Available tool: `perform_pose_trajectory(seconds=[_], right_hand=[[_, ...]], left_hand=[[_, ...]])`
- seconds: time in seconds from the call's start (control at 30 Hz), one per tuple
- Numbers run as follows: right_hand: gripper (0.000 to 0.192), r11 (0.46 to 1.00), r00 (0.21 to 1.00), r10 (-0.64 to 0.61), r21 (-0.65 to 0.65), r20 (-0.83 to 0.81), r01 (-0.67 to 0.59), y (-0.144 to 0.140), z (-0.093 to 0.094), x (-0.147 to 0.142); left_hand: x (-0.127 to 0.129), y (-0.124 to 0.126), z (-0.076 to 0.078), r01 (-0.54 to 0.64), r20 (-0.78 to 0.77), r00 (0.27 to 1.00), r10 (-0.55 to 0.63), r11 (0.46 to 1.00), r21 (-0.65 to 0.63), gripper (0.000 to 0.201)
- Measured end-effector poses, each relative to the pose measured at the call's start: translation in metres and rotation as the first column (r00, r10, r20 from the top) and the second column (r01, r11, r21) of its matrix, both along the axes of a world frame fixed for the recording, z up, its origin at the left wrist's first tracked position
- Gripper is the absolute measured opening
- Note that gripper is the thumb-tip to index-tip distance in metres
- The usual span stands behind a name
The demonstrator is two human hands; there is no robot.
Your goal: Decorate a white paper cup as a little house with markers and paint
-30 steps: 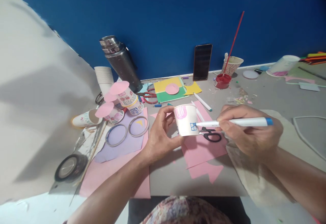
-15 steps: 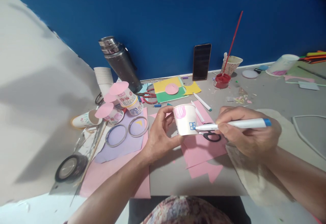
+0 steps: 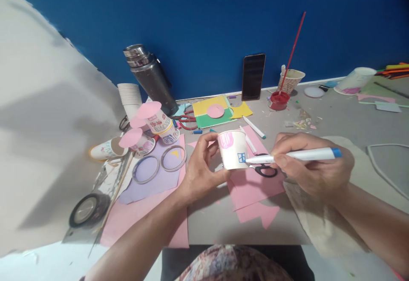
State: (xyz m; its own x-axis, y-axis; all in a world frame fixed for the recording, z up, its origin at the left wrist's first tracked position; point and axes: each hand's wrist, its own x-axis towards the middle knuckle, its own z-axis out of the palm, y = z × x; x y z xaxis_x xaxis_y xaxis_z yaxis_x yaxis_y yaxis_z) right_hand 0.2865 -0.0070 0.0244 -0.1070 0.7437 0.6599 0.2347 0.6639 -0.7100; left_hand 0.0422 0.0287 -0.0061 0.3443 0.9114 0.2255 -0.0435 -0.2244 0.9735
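Cup (image 3: 233, 150) sits gripped in your left hand (image 3: 200, 168) above the bench (image 3: 335, 117) — your right hand (image 3: 311, 166) pinches a pen (image 3: 292, 156), tip touching the cup's blue square — scissors (image 3: 265, 170) just beneath.

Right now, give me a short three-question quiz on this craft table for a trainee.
1. True or false: the left hand holds the paper cup.
2. What touches the small blue window drawn on the cup? A) red paintbrush B) tip of the blue-capped marker C) scissors
3. Fill in: the smartphone leans against the ____ wall.

Key:
1. True.
2. B; the right hand grips that marker.
3. Blue.
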Motion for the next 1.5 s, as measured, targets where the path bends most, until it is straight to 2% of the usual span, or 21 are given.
perform_pose_trajectory(seconds=[0.13,0.3,0.57,1.07,1.33,1.5], right_hand=[[0.017,0.999,0.999,-0.029,0.020,-0.014,0.029,-0.0004,0.0000,-0.0006],[0.018,1.000,1.000,0.016,-0.001,-0.019,-0.016,0.0004,0.0017,-0.0009],[0.017,0.998,1.000,0.013,0.062,-0.021,-0.012,0.0014,0.0024,-0.0008],[0.010,0.999,0.999,0.032,-0.036,0.031,-0.030,0.0007,-0.0001,0.0022],[0.011,1.000,1.000,0.002,-0.021,0.016,-0.001,0.0001,0.0011,0.0008],[0.011,0.998,0.998,0.050,-0.051,0.039,-0.048,0.0001,0.0002,0.0018]], left_hand=[[0.0002,0.0000,0.0001,0.000,0.007,1.000,0.000,1.000,0.023,0.066],[-0.0002,-0.0002,0.0008,-0.004,-0.006,1.000,0.004,1.000,0.006,0.066],[0.0017,-0.0011,0.0023,0.030,-0.011,0.999,-0.030,0.999,0.017,0.064],[0.0035,-0.0020,0.0043,0.006,-0.041,0.999,-0.006,1.000,0.010,0.065],[0.0028,-0.0016,0.0042,0.006,-0.041,0.999,-0.006,1.000,0.011,0.065],[0.0026,-0.0014,0.0034,0.005,-0.037,0.999,-0.005,1.000,-0.010,0.065]])
